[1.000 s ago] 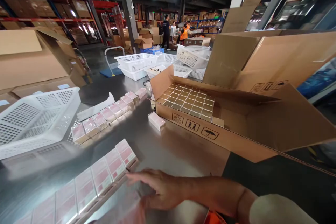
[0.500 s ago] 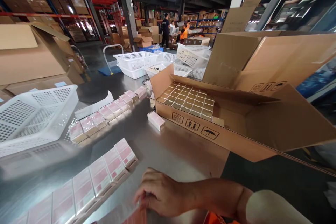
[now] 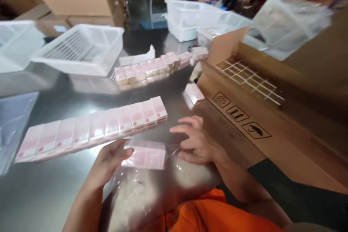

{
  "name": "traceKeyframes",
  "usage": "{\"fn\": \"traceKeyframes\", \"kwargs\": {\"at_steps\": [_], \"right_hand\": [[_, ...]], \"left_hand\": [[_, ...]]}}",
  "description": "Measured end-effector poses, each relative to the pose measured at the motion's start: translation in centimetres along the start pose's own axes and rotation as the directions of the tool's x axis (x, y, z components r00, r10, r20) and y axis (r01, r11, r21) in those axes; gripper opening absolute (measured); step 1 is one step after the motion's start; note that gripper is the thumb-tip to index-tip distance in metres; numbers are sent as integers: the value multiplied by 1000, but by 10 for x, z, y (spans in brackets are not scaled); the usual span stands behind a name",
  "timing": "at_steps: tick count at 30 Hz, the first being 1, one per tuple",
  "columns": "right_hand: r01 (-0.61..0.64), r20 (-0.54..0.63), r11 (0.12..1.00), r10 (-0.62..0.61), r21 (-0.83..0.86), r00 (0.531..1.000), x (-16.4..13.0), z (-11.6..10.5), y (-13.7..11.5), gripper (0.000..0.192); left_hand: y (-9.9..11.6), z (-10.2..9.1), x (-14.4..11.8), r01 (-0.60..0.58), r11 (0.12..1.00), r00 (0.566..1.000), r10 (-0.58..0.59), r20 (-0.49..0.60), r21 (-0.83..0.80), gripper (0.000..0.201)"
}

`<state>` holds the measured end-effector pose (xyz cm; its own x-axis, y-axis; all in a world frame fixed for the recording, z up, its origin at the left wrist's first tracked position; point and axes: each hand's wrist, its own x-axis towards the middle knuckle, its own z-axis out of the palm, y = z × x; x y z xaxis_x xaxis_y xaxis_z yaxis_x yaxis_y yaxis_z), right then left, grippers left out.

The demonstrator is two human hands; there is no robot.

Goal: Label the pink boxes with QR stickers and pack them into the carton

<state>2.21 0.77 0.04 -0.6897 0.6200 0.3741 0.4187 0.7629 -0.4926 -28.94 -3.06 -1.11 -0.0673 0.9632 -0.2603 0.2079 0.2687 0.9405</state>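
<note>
Nearest, a crinkled clear plastic bag (image 3: 136, 192) lies on the shiny steel table (image 3: 49, 195), thin and slippery by the look of it. On its far edge sits a short block of pink-and-white small cartons (image 3: 145, 154): light, stiff, easily dented, best pinched at the ends. The left hand (image 3: 108, 161) grips its left end; the right hand (image 3: 194, 141) hovers spread just beside it. Beyond, a long row of pink cartons (image 3: 92, 127), then a brown cardboard box (image 3: 244, 116)

The whole view is blurred by motion. The print on the pink boxes (image 3: 92, 128) cannot be read. The cardboard carton (image 3: 272, 116) at three o'clock is cut by the right edge. The clear bag (image 3: 141, 192) hides the table under it.
</note>
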Motion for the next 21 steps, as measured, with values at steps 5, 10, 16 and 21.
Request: {"fn": "traceKeyframes", "kwargs": {"at_steps": [5, 10, 16, 21], "right_hand": [[-137, -184, 987, 120, -79, 976, 0, -5, 13, 10], [-162, -639, 986, 153, 45, 754, -2, -9, 17, 43], [-360, -196, 925, 377, 118, 905, 3, 19, -11, 16], [-507, -90, 826, 540, 247, 837, 7, 29, -13, 34]], "left_hand": [[-3, 5, 6, 10, 992, 994, 3, 106, -127, 42], [3, 12, -3, -57, 998, 997, 57, -44, 14, 41], [-1, 18, -6, -110, 973, 984, 136, -119, 201, 42], [-5, 25, -7, -184, 931, 962, 236, -136, 315, 42]]}}
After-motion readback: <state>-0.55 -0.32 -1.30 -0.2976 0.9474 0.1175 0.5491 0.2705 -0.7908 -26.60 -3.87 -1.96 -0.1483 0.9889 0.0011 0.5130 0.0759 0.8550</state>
